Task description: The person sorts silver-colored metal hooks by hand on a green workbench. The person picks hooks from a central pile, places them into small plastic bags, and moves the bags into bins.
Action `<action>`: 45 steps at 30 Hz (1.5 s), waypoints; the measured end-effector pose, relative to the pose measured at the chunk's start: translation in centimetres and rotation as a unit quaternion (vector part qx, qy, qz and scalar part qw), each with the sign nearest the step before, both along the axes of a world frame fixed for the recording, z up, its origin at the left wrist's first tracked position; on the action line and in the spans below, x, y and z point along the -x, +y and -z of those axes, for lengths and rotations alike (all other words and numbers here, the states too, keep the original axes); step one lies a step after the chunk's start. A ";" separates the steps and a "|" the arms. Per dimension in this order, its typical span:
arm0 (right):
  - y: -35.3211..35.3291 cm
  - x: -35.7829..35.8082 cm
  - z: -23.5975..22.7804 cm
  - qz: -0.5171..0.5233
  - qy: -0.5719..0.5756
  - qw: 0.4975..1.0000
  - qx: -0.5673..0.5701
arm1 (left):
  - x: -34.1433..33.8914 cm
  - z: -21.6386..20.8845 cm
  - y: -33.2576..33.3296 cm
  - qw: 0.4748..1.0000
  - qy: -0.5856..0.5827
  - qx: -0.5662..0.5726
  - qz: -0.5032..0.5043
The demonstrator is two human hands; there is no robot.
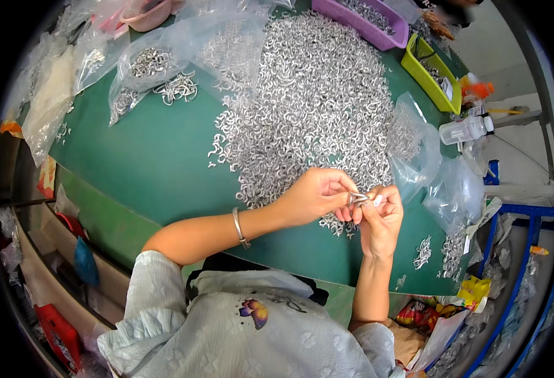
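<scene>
My left hand (319,196) and my right hand (381,220) meet over the near edge of a large heap of small curved silver metal pieces (321,94). Between their fingertips is a small curved metal piece (357,198), pinched from both sides. Its exact shape is partly covered by the fingers. Something small and white (377,200) shows at the right hand's fingers; I cannot make out what it is. The heap spreads over a green table (144,167).
Clear plastic bags (141,66) of metal parts lie at the far left. A purple basket (365,22) and a yellow-green basket (431,72) stand at the far right. Near them are a clear bottle (466,130) and more bags (456,195). A small pile (422,252) sits near the right edge.
</scene>
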State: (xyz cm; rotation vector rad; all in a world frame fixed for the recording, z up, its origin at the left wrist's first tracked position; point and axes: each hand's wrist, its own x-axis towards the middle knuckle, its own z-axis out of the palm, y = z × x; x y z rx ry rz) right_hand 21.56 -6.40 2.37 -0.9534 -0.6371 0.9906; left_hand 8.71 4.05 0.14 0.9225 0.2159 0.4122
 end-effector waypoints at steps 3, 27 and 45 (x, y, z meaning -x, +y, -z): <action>0.1 -0.7 0.5 0.007 0.146 0.988 0.053 | 0.0 0.1 0.5 1.000 -0.009 -0.005 -0.025; 1.1 -1.2 -1.2 -0.028 -0.111 0.993 0.023 | 0.1 0.7 -0.2 0.973 -0.057 0.211 0.071; 0.0 -3.2 -3.7 -0.120 -0.257 0.947 0.149 | -0.4 1.2 -0.4 0.990 0.039 -0.116 -0.074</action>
